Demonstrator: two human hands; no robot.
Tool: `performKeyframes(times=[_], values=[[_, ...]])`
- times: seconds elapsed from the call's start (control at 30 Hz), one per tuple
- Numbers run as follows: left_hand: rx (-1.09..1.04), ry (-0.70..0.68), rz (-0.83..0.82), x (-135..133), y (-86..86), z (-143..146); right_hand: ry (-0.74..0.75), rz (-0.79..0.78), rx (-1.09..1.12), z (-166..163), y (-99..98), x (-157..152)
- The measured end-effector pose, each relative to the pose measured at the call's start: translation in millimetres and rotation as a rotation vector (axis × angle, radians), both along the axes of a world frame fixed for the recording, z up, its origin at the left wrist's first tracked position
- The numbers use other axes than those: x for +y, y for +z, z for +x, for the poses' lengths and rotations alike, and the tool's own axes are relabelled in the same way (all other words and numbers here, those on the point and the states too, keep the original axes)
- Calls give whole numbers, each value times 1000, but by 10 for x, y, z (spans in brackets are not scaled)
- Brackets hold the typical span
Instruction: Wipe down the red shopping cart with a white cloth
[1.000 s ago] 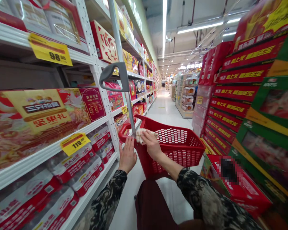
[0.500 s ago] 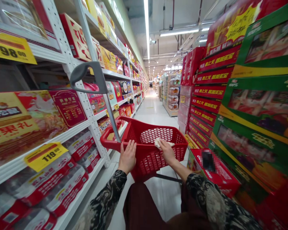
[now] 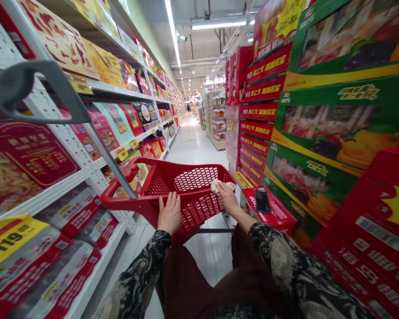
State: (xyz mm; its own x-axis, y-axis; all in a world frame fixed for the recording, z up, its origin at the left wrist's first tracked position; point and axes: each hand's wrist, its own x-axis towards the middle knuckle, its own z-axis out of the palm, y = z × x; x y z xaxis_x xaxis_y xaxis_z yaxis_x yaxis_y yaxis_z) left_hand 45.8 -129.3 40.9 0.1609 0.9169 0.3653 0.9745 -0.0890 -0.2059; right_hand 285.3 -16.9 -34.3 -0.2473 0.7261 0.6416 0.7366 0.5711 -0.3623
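Observation:
A red plastic shopping basket [image 3: 194,212] with perforated walls stands tilted before me, with a grey pull handle [image 3: 46,91] on a metal pole [image 3: 111,161] rising at its left. My left hand [image 3: 170,215] lies on the near side wall just under the rim, fingers stretched out and holding nothing. At the right part of the same rim, my right hand [image 3: 228,199] is closed on a crumpled white cloth [image 3: 217,186], pressed against the edge. Part of the cloth is hidden under the fingers.
White shelving [image 3: 99,199] with gift boxes and bottle packs runs along the left. On the right rise stacked green boxes [image 3: 322,119] and red drink cartons [image 3: 259,110]. A red carton [image 3: 275,212] with a dark blurred object on top sits low beside the basket. A tiled aisle [image 3: 194,150] leads ahead.
The view has turned to the right, so the shelves, basket and box stacks sit further left. Both hands keep their places on the basket, and the cloth stays at the rim.

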Motion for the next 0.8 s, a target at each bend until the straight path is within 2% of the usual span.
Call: performKeyframes(times=[0.07, 0.17, 0.3, 0.4, 0.53, 0.6, 0.7, 0.8], values=[[-1, -13, -16, 37, -1, 115, -20, -24, -4, -41, 37, -17], [-9, -39, -35, 78, -19, 261, 35, -19, -38, -262, 100, -67], [-3, -33, -44, 108, -69, 301, 72, -12, -68, -354, 139, -78], [-6, -39, -33, 125, -78, 278, 46, -47, -61, -115, 145, -25], [-8, -14, -44, 133, -50, 306, -87, -120, -9, 320, 124, 71], [-11, 0, -49, 127, -37, 349, -142, -139, 19, 417, 102, 102], [-11, 37, -61, 115, -32, 417, -120, -105, 26, 273, 75, 89], [-4, 79, -73, 108, -46, 448, 25, -35, -10, -125, 64, -2]])
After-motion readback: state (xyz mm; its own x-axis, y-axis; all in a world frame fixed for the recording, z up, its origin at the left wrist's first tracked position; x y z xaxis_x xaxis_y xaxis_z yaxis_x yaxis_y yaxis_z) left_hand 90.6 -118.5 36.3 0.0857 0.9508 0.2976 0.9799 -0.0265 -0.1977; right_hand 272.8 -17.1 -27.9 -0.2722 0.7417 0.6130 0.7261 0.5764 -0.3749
